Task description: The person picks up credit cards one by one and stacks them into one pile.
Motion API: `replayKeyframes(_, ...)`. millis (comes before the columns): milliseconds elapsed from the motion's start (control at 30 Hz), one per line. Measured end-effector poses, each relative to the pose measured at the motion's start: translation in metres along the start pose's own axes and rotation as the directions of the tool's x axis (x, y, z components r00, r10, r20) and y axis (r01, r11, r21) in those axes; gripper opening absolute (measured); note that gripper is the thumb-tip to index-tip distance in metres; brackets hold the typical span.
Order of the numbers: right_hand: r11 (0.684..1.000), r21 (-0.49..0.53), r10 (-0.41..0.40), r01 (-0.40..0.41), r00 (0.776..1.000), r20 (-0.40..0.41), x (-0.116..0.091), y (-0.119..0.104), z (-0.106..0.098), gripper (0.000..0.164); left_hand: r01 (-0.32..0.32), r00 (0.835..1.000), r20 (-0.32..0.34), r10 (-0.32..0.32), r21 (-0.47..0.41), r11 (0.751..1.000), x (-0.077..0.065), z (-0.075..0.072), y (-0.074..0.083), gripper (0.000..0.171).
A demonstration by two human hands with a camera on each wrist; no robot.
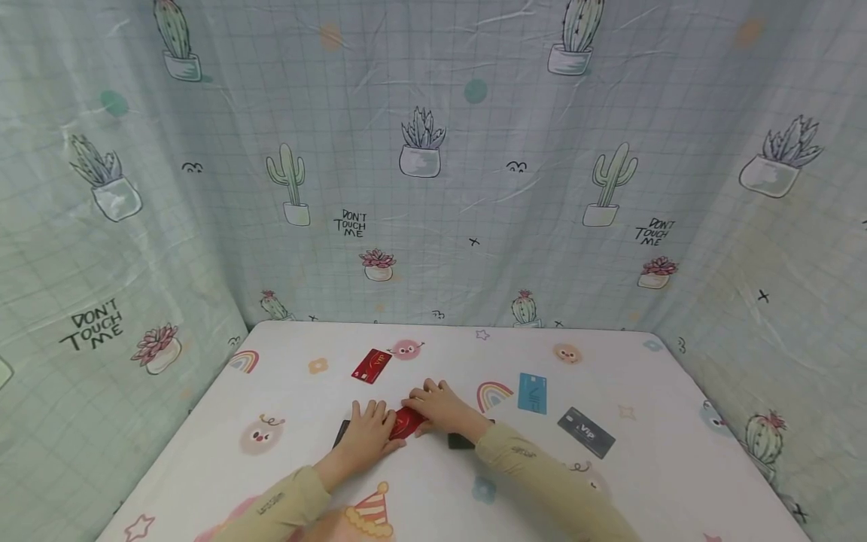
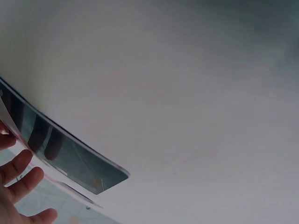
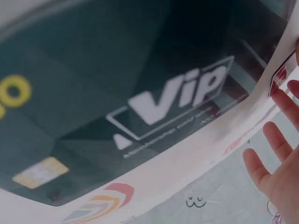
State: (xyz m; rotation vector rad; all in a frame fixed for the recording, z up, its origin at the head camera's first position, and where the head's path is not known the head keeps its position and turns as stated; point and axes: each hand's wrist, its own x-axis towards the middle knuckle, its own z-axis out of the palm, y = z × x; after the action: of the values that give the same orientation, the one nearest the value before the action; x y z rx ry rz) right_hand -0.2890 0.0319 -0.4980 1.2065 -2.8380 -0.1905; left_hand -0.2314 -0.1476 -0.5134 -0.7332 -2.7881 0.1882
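A red card lies between my two hands in the head view. My left hand grips its left end, and my right hand pinches the right end with thumb and fingers. Part of the same red card shows at the right fingertips in the right wrist view. Beside the left hand, a dark card is partly covered; its glossy face reflects the fingers. Under my right wrist lies another dark card, printed "Vip".
A second red card lies farther back on the table. To the right are a blue card and a grey VIP card. The white table has printed cartoon figures, and a cactus-patterned curtain hangs behind it.
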Motion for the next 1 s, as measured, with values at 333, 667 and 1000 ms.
replayKeyframes(333, 0.997, -0.081, 0.015, -0.016, 1.000, -0.005, -0.004, 0.001, 0.001, 0.059, -0.083, 0.996, -0.026, 0.085, 0.063, 0.995, 0.001, 0.003, -0.011, 0.051)
replayKeyframes(667, 0.990, -0.136, 0.024, -0.026, 1.000, -0.013, -0.004, 0.003, 0.008, 0.056, -0.128, 0.992, 0.011, 0.128, 0.035, 0.991, 0.006, 0.008, -0.019, 0.055)
replayKeyframes(1000, 0.994, -0.110, 0.014, -0.016, 1.000, -0.024, -0.001, 0.004, 0.009, 0.055, -0.154, 0.988, -0.020, 0.156, 0.059, 0.986, 0.010, 0.004, -0.021, 0.058)
